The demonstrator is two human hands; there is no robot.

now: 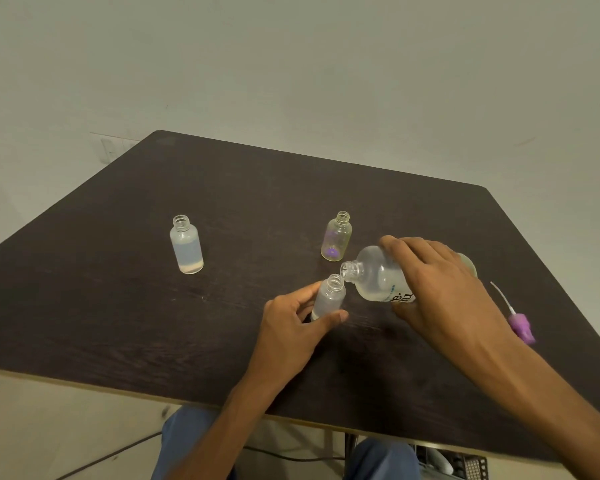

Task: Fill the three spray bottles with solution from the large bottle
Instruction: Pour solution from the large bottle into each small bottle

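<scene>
My right hand [440, 285] grips the large clear bottle [378, 275], tipped on its side with its open mouth over the neck of a small uncapped bottle [329, 296]. My left hand [291, 323] holds that small bottle upright on the dark table [153, 306]. A second small bottle [186, 245], uncapped and holding liquid, stands at the left. A third small bottle [336, 237], uncapped and looking empty, with something purple showing at its base, stands behind the large bottle.
A purple spray head with its white dip tube [516, 320] lies on the table to the right of my right hand, near the right edge. Cables and a perforated metal object show on the floor under the table.
</scene>
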